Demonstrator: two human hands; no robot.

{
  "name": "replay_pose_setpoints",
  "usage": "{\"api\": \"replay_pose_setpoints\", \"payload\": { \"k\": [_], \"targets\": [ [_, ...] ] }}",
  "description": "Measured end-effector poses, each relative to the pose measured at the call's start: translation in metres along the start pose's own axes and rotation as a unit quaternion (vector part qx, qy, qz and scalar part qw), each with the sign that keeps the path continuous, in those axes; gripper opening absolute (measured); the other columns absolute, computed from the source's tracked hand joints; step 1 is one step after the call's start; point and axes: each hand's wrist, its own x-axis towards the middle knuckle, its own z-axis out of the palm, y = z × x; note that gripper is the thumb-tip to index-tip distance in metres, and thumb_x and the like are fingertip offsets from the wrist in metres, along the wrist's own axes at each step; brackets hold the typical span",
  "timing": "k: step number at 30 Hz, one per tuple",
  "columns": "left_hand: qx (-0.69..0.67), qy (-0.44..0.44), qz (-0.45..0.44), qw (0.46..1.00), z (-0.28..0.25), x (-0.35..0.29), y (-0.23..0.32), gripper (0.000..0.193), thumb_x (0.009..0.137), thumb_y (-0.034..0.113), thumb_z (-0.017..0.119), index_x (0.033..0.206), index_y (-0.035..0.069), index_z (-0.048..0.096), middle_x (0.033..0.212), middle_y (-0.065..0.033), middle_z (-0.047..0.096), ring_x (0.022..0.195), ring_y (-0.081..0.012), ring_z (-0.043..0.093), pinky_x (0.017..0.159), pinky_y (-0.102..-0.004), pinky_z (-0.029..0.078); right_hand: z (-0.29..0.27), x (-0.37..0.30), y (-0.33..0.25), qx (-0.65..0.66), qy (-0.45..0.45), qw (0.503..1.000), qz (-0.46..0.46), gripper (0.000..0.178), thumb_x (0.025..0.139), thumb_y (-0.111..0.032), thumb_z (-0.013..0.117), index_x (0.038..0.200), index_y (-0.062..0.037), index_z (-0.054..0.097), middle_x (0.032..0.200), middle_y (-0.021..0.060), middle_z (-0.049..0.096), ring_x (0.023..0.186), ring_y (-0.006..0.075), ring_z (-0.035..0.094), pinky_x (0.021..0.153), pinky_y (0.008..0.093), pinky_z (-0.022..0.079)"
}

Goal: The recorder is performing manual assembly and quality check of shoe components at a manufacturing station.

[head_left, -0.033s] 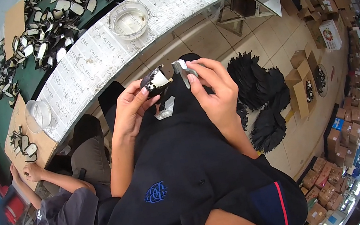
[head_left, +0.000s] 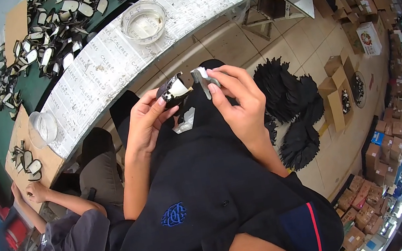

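Over my lap, my left hand (head_left: 149,113) grips a small curved black piece with a white inner face (head_left: 174,92), pinched between thumb and fingers. Just to its right, my right hand (head_left: 238,93) pinches a thin, bent grey-and-white piece (head_left: 202,75) in its fingertips. A narrow gap separates the two pieces. Below them on my dark clothing lies a crumpled whitish scrap (head_left: 185,121). The exact kind of either held piece cannot be made out.
A paper-covered bench (head_left: 101,62) curves ahead, bearing a round clear dish (head_left: 144,23) and a clear tub (head_left: 43,128). Many black-and-white pieces (head_left: 58,37) are heaped beyond. A co-worker's arm (head_left: 73,201) is at left. Black bundles (head_left: 288,93) and an open carton (head_left: 336,96) stand right.
My right fingers and the grey-and-white piece have shifted very slightly. Everything else looks the same.
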Motion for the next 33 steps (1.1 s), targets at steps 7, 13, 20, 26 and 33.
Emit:
{"api": "replay_pose_setpoints", "payload": {
  "k": [7,13,20,26,33],
  "targets": [
    [-0.003,0.007,0.0,1.0,-0.001,0.002,-0.001,0.02,0.098,0.01,0.061,0.113,-0.002,0.063,0.11,-0.008,0.066,0.101,-0.015,0.066,0.088,-0.0308,0.06,0.002,-0.001,-0.003,0.013,-0.063,0.998,-0.019,0.027,0.084,0.005,0.072,0.112,0.0028,0.07,0.111,0.0122,0.063,0.088,0.0167,0.068,0.074,0.0266,0.061],
    [-0.006,0.009,-0.004,1.0,0.0,0.003,-0.001,0.017,0.097,0.011,0.063,0.11,-0.001,0.064,0.108,-0.0076,0.067,0.097,-0.0141,0.067,0.086,-0.0282,0.06,0.01,-0.006,-0.004,0.011,-0.107,0.994,-0.034,0.029,0.084,0.004,0.072,0.112,0.0032,0.069,0.111,0.0126,0.062,0.091,0.0186,0.067,0.074,0.0279,0.061],
    [-0.012,0.013,-0.006,1.0,0.001,0.004,-0.002,0.018,0.097,0.011,0.063,0.11,-0.002,0.063,0.107,-0.0084,0.067,0.096,-0.0131,0.067,0.085,-0.0263,0.061,0.012,-0.007,-0.004,-0.004,-0.12,0.992,-0.037,0.028,0.084,0.003,0.073,0.112,0.0024,0.069,0.11,0.0127,0.062,0.09,0.0197,0.067,0.073,0.0285,0.061],
    [-0.021,0.016,-0.002,1.0,0.0,0.004,-0.002,0.017,0.098,0.011,0.062,0.11,-0.001,0.063,0.107,-0.0088,0.067,0.096,-0.0138,0.068,0.085,-0.0273,0.061,0.007,-0.005,0.001,-0.047,-0.092,0.993,-0.061,0.028,0.083,0.003,0.074,0.111,0.0013,0.07,0.109,0.0125,0.063,0.086,0.0189,0.067,0.071,0.0281,0.058],
    [-0.018,0.024,-0.011,0.999,-0.003,0.005,-0.003,0.018,0.1,0.014,0.06,0.11,0.0,0.063,0.107,-0.0085,0.068,0.097,-0.0136,0.068,0.087,-0.0294,0.06,0.001,-0.003,0.003,-0.058,-0.031,0.997,-0.049,0.029,0.081,0.002,0.075,0.109,0.0027,0.068,0.107,0.0135,0.061,0.086,0.0242,0.066,0.072,0.0328,0.055]
  ]
}}
